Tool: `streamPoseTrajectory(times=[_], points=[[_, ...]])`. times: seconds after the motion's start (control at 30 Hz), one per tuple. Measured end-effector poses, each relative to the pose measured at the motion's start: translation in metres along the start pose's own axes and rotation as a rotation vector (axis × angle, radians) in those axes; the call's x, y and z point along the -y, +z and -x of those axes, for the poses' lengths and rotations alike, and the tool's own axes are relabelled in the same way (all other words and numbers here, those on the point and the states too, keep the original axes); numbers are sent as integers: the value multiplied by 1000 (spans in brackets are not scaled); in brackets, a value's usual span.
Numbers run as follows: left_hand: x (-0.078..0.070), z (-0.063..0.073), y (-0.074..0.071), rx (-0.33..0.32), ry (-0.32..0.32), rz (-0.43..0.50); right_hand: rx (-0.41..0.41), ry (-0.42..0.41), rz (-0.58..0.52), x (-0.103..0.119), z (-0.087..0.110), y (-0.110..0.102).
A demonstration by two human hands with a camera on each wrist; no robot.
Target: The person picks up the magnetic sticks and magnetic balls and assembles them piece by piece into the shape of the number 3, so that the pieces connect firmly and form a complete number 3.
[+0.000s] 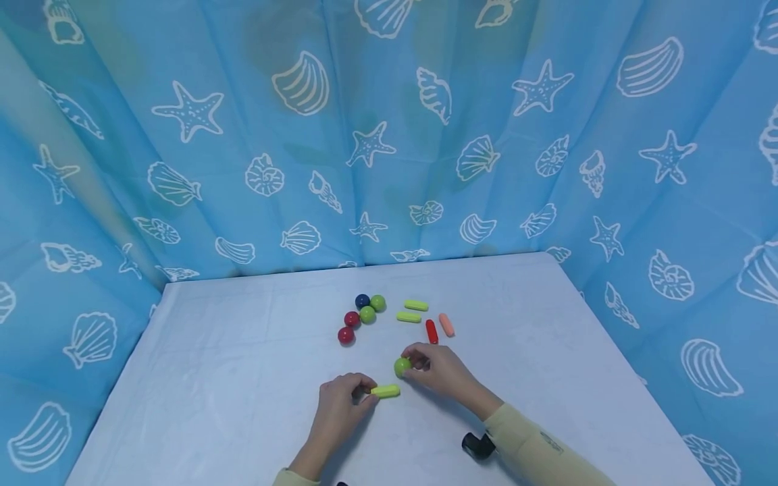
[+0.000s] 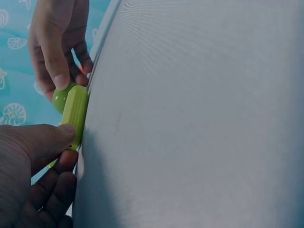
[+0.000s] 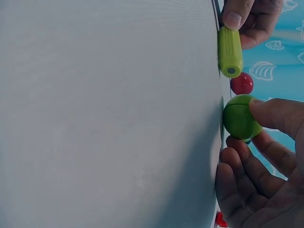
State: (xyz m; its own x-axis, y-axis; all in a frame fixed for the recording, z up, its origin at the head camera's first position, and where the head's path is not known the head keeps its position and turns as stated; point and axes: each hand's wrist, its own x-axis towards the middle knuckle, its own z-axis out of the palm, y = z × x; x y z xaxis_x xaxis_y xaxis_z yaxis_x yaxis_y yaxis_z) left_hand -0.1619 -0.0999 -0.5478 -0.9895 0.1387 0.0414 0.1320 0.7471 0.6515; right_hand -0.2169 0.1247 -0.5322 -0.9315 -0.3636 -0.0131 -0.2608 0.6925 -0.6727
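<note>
with the left hand [image 1: 338, 406] pinching the lime stick [image 1: 387, 391] and the right hand [image 1: 442, 369] pinching the green ball [image 1: 402, 367] at the stick's one o'clock (head view), uneven release or stick-to-ball contact could send the ball rolling across the bench [image 1: 243, 364].

Head looks down; wrist closeups share green ball [image 3: 239, 118].

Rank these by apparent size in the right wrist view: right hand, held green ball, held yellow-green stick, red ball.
1. Right hand
2. Held green ball and held yellow-green stick: too alike to rank
3. Red ball
</note>
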Motion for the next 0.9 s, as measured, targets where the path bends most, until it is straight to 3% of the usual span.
streamPoseTrajectory(times=[0.63, 0.9], points=[[-3, -2, -4, -65, -54, 14, 34, 65, -91, -3, 11, 1], [-6, -6, -7, -70, -95, 17, 23, 49, -97, -4, 14, 3]])
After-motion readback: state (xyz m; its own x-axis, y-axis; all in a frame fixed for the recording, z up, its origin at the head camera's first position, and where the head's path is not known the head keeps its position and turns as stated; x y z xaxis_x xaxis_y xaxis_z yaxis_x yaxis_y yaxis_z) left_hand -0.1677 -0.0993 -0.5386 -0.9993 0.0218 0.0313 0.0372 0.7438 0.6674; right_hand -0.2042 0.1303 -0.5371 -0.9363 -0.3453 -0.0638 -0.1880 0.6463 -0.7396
